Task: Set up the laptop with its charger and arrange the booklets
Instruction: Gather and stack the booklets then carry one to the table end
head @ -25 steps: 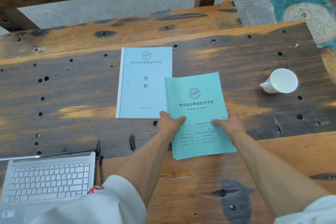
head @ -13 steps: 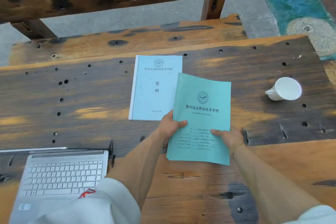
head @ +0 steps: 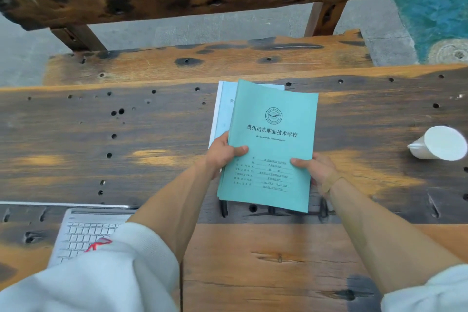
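On the wooden table (head: 76, 134), 2 hands, left (head: 222, 153) and right (head: 317, 172), grip 1 green booklet (head: 273, 139) over 1 blue booklet (head: 224, 109).

Held booklet (head: 273, 134) over second booklet (head: 224, 111), laptop (head: 86, 233) near left, cup (head: 440, 143) far right on table (head: 76, 134)

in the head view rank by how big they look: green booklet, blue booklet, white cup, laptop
1. green booklet, held in both hands and raised nearer the camera, so it looks largest.
2. laptop, only partly in view behind a sleeve, so its rank is unsure.
3. white cup.
4. blue booklet, mostly hidden beneath the green one; only a strip shows.
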The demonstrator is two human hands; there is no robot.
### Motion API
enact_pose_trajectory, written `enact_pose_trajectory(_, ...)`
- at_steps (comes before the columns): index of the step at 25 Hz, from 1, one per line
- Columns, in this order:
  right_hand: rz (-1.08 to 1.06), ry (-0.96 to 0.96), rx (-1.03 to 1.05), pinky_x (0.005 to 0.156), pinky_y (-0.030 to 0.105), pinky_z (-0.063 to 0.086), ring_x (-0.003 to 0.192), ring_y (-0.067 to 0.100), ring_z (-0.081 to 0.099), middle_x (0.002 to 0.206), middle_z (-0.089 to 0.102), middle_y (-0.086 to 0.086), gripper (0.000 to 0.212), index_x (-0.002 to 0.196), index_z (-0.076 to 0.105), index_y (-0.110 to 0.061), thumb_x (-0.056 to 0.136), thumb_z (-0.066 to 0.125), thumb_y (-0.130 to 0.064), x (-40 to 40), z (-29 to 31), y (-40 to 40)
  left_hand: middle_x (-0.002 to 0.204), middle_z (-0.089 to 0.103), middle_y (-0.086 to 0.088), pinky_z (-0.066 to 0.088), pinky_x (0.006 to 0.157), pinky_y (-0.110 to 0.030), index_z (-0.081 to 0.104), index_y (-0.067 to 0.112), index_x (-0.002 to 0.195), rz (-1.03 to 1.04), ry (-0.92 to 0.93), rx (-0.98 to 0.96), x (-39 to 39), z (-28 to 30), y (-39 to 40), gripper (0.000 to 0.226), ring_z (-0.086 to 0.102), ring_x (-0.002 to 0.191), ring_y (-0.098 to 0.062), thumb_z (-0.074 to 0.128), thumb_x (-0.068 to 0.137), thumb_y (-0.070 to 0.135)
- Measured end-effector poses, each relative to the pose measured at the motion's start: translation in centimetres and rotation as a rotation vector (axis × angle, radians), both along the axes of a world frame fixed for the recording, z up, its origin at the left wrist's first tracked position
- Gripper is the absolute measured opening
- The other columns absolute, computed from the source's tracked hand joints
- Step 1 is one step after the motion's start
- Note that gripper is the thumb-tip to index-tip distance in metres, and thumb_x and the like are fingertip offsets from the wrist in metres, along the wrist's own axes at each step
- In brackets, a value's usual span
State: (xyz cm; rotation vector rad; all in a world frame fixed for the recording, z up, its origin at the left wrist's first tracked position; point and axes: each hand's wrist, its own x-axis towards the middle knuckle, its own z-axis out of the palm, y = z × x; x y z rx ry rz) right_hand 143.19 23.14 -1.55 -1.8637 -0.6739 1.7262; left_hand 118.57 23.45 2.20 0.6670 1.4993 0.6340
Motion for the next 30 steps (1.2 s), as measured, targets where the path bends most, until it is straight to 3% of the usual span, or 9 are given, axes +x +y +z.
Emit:
enact_pose_trajectory(3,0.09,-0.098,0.048,0.096,0.046,0.053,0.102,0.03,0.068,0.115,0.071,0.011,0.024,0.106,0.066,-0.01,0.083,0.073,-0.005,-3.2,-1.0,2.3,0.11,0.07,-0.009,0.059,0.058,-0.031,0.054,0.011,0.12,0.09,0.08,-0.035,-1.6,-0.6,1.9,0.037,0.071,0.08,-0.022,0.066,0.088,-0.003)
enact_pose_trajectory(8,0.124,-0.265,0.087,0.092,0.043,0.055,0.099,0.03,0.068,0.113,0.071,0.011,0.031,0.112,0.067,-0.006,0.082,0.074,-0.013,-5.9,-3.2,5.4,0.102,0.073,-0.008,0.06,0.079,-0.047,0.055,0.015,0.105,0.195,0.274,-0.092,-3.3,-3.7,5.0,0.039,0.072,0.086,-0.029,0.079,0.077,0.004)
enact_pose_trajectory(13,0.164,-0.435,0.097,0.089,0.041,0.055,0.099,0.029,0.067,0.112,0.072,0.008,0.034,0.11,0.068,-0.011,0.08,0.074,-0.025,-6.5,-4.8,6.7,0.098,0.07,-0.003,0.058,0.082,-0.044,0.048,0.023,0.087,0.18,0.436,-0.066,-3.7,-6.5,6.4,0.039,0.07,0.088,-0.025,0.083,0.071,0.019)
enact_pose_trajectory(16,0.153,-0.522,0.134,0.084,0.034,0.051,0.102,0.028,0.064,0.115,0.069,0.007,0.037,0.111,0.064,-0.012,0.08,0.074,-0.03,-6.9,-5.0,6.2,0.108,0.062,0.0,0.055,0.085,-0.043,0.048,0.022,0.103,0.127,0.606,-0.045,-3.3,-7.1,6.1,0.043,0.063,0.095,-0.021,0.078,0.074,0.03)
enact_pose_trajectory(20,0.118,-0.648,0.102,0.096,0.038,0.046,0.115,0.031,0.056,0.131,0.05,0.008,0.062,0.127,0.049,-0.016,0.075,0.078,-0.032,-7.5,-4.6,6.1,0.127,0.036,-0.003,0.04,0.097,-0.04,0.041,0.025,0.116,0.05,0.804,-0.042,-2.4,-7.0,6.1,0.051,0.038,0.117,-0.025,0.071,0.077,0.035)
enact_pose_trajectory(24,0.144,-0.547,-0.014,0.094,0.044,0.051,0.108,0.034,0.061,0.125,0.06,0.011,0.077,0.123,0.05,-0.013,0.058,0.083,-0.039,-8.3,-4.7,7.5,0.128,0.046,-0.009,0.043,0.094,-0.04,0.038,0.022,0.129,0.046,0.693,-0.156,-3.2,-6.8,6.7,0.067,0.044,0.121,-0.031,0.073,0.073,0.035)
enact_pose_trajectory(27,0.096,-0.406,-0.076,0.091,0.046,0.054,0.102,0.031,0.065,0.115,0.067,0.008,0.106,0.118,0.055,-0.013,0.023,0.08,-0.054,-7.4,-6.4,7.8,0.115,0.067,-0.005,0.056,0.084,-0.047,0.054,0.022,0.112,0.153,0.418,-0.26,-4.2,-7.1,6.3,0.082,0.064,0.103,-0.028,0.089,0.043,0.049)
enact_pose_trajectory(28,0.086,-0.379,-0.104,0.09,0.046,0.055,0.098,0.03,0.067,0.112,0.069,0.008,0.109,0.117,0.058,-0.012,0.018,0.08,-0.054,-6.9,-7.0,7.6,0.108,0.072,-0.006,0.06,0.075,-0.046,0.058,0.02,0.108,0.178,0.317,-0.273,-4.1,-6.9,5.8,0.077,0.071,0.093,-0.028,0.093,0.044,0.044)
enact_pose_trajectory(30,0.058,-0.304,-0.141,0.086,0.047,0.058,0.09,0.03,0.07,0.105,0.072,0.009,0.095,0.114,0.062,-0.009,0.029,0.089,-0.041,-6.1,-6.8,6.7,0.097,0.076,-0.009,0.062,0.065,-0.043,0.062,0.012,0.111,0.168,0.148,-0.269,-3.5,-5.6,4.5,0.057,0.075,0.079,-0.028,0.091,0.063,0.02)
